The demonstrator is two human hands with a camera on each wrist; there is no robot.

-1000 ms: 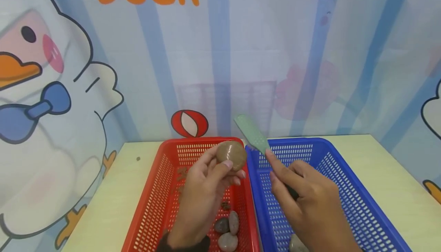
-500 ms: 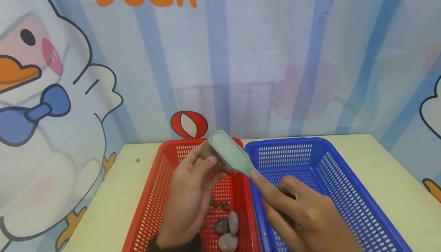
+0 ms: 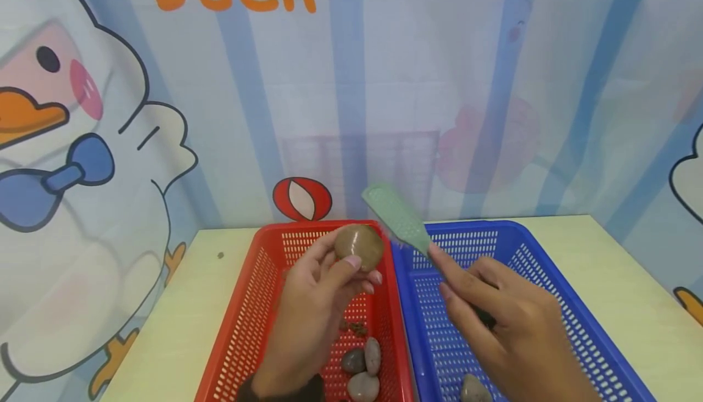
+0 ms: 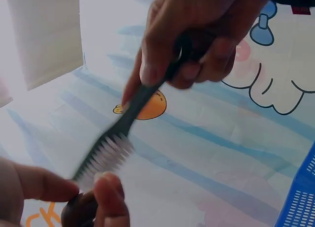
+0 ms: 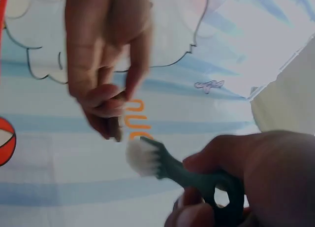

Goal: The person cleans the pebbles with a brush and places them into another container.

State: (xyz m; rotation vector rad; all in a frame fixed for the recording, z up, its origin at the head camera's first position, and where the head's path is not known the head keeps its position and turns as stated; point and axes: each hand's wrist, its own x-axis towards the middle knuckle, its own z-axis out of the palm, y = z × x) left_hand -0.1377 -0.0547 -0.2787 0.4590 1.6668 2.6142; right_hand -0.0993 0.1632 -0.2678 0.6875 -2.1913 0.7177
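Observation:
Held up over the red basket, a smooth brown stone (image 3: 359,247) sits between the thumb and fingers of my left hand (image 3: 314,304). My right hand (image 3: 502,313) grips a green brush (image 3: 400,216), index finger laid along its handle. The brush head is raised just right of the stone in the head view, apart from it. In the left wrist view the white bristles (image 4: 106,158) face down toward the left fingers. The right wrist view shows the brush handle (image 5: 189,175) with a hole near its end, and the other hand mostly hiding the stone.
Several grey stones (image 3: 364,385) and brown crumbs (image 3: 358,329) lie in the red basket (image 3: 241,304). A pale stone (image 3: 473,388) rests in the blue basket (image 3: 582,313) beside it. Both baskets stand on a light wooden table (image 3: 165,323) before a duck-patterned cloth (image 3: 379,72).
Half a second ago the brush overlapped the stone; now it has moved up and right, uncovering it. The left hand with the stone has shifted slightly right since then.

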